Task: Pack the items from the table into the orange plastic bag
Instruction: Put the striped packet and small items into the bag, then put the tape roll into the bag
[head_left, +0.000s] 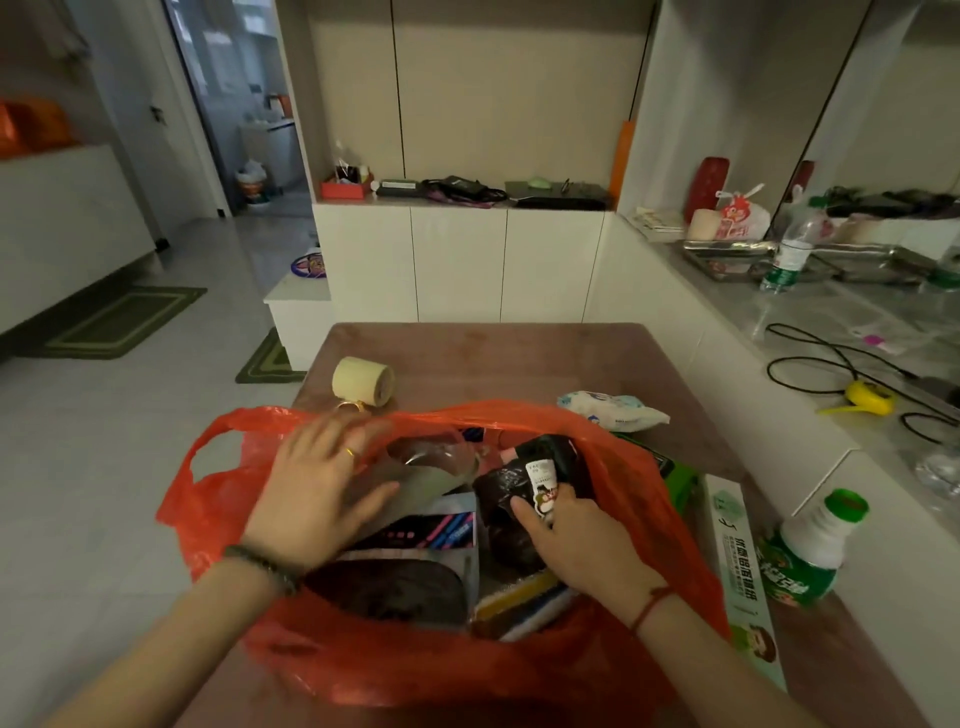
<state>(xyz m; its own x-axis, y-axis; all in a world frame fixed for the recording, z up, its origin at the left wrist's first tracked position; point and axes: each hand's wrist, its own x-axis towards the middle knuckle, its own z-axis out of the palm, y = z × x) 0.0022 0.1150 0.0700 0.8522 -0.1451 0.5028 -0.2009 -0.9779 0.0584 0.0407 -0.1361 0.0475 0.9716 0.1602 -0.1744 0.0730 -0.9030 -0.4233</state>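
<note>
The orange plastic bag (649, 499) lies open on the brown table (498, 358). My right hand (576, 535) grips a black roll with a small label (519, 478) inside the bag's mouth. My left hand (317, 478) rests flat with spread fingers on the bag's left rim, over a clear plastic bottle (441, 457). Inside the bag lie a pack of pens (441, 530), a dark oval item (395, 587) and striped cloths (519, 597). On the table remain a cream tape roll (363, 379), a tissue pack (613, 408), a green box (675, 473), a long white box (743, 566) and a green-capped bottle (810, 545).
A white counter along the right holds a water bottle (789, 249), a metal tray (737, 254), black cables (831, 364) and a yellow tool (867, 397). White cabinets (457, 260) stand behind the table. Tiled floor with green mats (119, 322) spreads to the left.
</note>
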